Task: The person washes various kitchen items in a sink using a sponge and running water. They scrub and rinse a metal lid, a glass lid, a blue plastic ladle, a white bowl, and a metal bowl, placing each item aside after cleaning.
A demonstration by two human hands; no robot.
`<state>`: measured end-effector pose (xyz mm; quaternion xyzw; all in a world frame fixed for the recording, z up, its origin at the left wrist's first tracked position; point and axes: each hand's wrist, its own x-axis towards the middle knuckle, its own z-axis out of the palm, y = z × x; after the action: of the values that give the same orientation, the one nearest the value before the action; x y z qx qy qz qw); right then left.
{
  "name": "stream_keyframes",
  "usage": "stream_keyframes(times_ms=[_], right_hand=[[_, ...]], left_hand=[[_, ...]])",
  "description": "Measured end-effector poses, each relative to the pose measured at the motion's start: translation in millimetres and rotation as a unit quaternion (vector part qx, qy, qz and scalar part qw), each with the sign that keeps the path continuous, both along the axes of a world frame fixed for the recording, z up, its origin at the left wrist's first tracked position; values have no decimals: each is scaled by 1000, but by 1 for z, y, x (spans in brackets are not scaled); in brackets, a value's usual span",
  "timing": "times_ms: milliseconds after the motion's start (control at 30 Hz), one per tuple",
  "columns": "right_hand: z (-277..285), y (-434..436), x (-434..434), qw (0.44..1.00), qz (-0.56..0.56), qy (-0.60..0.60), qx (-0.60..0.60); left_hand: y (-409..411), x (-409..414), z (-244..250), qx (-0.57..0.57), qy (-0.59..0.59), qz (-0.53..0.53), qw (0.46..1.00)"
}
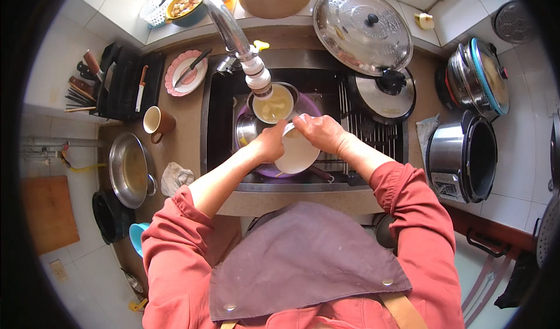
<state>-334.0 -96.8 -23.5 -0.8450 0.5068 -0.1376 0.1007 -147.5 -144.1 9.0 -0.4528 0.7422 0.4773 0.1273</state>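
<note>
Over the sink point(280, 187), my left hand point(270, 141) and my right hand point(321, 133) grip the far edge of a round white dish point(298, 156), likely a bowl. My fingers hide part of its rim. Just beyond my hands, a bowl point(274, 105) with pale pieces in yellowish liquid sits below the faucet's white nozzle point(259, 80). Beneath these lies a purple basin point(313, 105), partly covered. A shiny metal vessel point(246, 129) rests in it, left of the bowl.
A metal rack point(348, 140) spans the sink's right side, beside a glass lid point(363, 31) and a black-rimmed lid point(385, 94). Leftward stand a brown mug point(159, 121), a pink-rimmed plate point(179, 73) with a knife, a steel pan point(129, 171) and a knife holder point(114, 84). A pressure-cooker body point(450, 158) stands right.
</note>
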Motion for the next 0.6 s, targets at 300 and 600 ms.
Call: stream_keyframes(times_ms=[300,600], right_hand=[[-67,46,88,638,-494,-575,133],[20,8,10,998,-42,-37,-37]], left_hand=[[65,-25,-65,-193,375,380,823],[4,11,14,-68,86,24,994]])
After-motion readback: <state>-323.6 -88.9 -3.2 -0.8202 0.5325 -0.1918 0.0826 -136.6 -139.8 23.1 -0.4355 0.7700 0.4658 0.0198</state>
